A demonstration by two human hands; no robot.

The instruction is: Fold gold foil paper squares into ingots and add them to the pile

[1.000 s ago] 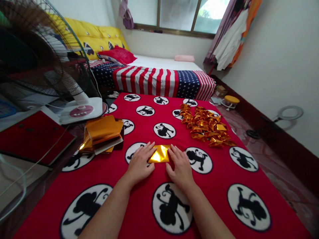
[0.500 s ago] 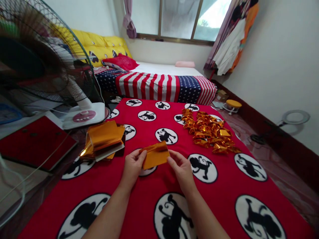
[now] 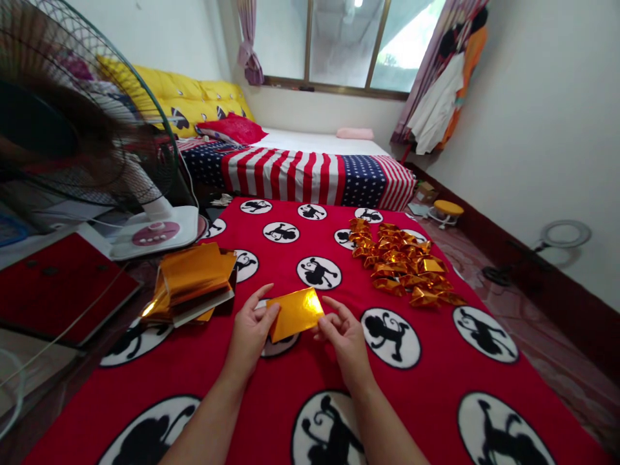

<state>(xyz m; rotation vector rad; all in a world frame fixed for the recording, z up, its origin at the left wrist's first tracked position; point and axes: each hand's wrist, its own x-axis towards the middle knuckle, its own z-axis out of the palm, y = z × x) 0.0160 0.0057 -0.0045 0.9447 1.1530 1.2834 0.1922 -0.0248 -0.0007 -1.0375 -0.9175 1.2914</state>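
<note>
A rectangle of shiny gold foil paper [image 3: 296, 314] is held between both hands above the red cloth [image 3: 271, 413]. My left hand [image 3: 252, 328] pinches its left edge, thumb on top and forefinger stretched out behind. At the lower right corner, my right hand [image 3: 343, 336] grips the paper between thumb and fingers. To the left lies a loose stack of gold foil sheets [image 3: 196, 274], some with pale undersides. Several folded gold foil pieces [image 3: 402, 265], shaped like small ingots, sit in a cluster at the far right of the cloth.
An electric fan [image 3: 152, 229] stands at the left beside a red panel [image 3: 62, 278] and a loose cable. Beyond the cloth is a bed [image 3: 300, 171] under a window. On the floor at right are a yellow stool [image 3: 448, 208] and a ring-shaped stand [image 3: 566, 234].
The foil paper has tilted, and its surface now catches the light and looks smooth. Both hands keep hold of it. The whole view has shifted slightly.
</note>
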